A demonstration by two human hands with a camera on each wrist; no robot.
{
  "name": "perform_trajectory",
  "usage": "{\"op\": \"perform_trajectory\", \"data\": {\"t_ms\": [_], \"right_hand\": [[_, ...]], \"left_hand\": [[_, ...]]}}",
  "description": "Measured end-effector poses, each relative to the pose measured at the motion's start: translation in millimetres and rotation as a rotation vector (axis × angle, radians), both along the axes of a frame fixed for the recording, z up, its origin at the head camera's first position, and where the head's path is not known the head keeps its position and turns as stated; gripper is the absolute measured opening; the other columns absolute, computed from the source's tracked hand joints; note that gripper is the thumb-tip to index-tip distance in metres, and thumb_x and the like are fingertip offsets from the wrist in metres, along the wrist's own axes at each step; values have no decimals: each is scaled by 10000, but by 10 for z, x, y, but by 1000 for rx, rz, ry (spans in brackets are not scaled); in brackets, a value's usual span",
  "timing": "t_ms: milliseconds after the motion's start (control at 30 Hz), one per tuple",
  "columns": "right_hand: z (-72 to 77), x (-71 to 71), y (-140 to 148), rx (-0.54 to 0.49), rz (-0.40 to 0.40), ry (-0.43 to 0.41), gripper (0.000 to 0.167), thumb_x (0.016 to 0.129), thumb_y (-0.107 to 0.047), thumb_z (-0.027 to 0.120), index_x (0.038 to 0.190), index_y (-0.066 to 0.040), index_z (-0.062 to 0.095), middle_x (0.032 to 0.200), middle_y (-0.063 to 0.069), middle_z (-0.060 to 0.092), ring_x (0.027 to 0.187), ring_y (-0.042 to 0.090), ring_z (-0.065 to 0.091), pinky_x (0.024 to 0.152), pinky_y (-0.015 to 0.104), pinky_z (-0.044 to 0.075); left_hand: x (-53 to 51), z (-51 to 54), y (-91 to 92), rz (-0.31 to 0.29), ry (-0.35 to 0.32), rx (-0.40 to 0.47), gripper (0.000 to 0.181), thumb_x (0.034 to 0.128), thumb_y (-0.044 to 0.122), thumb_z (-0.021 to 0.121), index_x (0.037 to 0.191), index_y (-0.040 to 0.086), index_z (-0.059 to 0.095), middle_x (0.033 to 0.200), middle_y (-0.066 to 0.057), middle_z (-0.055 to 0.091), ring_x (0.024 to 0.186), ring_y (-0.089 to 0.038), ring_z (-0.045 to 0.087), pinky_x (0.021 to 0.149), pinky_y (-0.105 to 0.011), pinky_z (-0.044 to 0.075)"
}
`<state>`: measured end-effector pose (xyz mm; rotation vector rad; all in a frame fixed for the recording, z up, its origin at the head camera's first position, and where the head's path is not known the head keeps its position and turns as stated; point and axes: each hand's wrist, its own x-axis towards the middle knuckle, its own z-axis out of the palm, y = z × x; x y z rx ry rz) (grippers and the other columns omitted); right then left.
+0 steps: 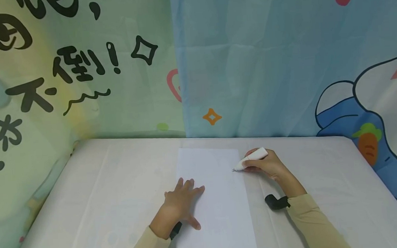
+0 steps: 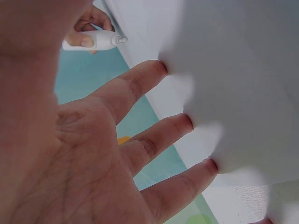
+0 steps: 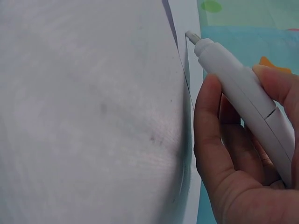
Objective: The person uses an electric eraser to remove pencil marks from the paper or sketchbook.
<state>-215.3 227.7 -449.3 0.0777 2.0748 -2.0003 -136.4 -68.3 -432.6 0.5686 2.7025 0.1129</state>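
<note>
A white sheet of paper (image 1: 221,213) lies on the white-covered table. My left hand (image 1: 181,203) has its fingers spread, with the fingertips resting on the paper's left part. In the left wrist view, those fingertips (image 2: 156,70) touch the sheet. My right hand (image 1: 272,165) holds a thick white pen-shaped tool (image 1: 255,156) between thumb and fingers, its tip pointing left at the paper's right edge. The right wrist view shows the tool's body (image 3: 243,84) ending in a narrow metal tip; whether that tip touches the paper I cannot tell.
The white tablecloth (image 1: 128,200) surrounds the paper. Behind the table hangs a blue and green printed curtain (image 1: 249,60) with dark lettering and a cartoon figure at the right. A black wrist mount (image 1: 276,202) sticks out from the right sleeve.
</note>
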Motion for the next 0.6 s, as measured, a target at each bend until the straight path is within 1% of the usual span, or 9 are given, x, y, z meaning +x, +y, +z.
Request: {"op": "perform_trajectory", "data": {"t_ms": [267, 600], "right_hand": [[11, -11, -15, 7, -21, -11, 244, 783, 93, 730, 998, 59, 619, 913, 61, 616, 810, 131, 667, 733, 281, 595], [4, -24, -18, 0, -42, 1, 252, 781, 100, 727, 1005, 81, 613, 901, 58, 619, 805, 123, 671, 738, 286, 596]], "left_hand": [[0, -3, -1, -3, -7, 10, 1077, 516, 519, 912, 1462, 306, 443, 1550, -59, 338, 1453, -364, 258, 916, -661, 468], [-2, -2, -4, -1, -7, 14, 1072, 518, 513, 916, 1460, 306, 446, 1545, -59, 344, 1451, -363, 261, 918, -662, 465]]}}
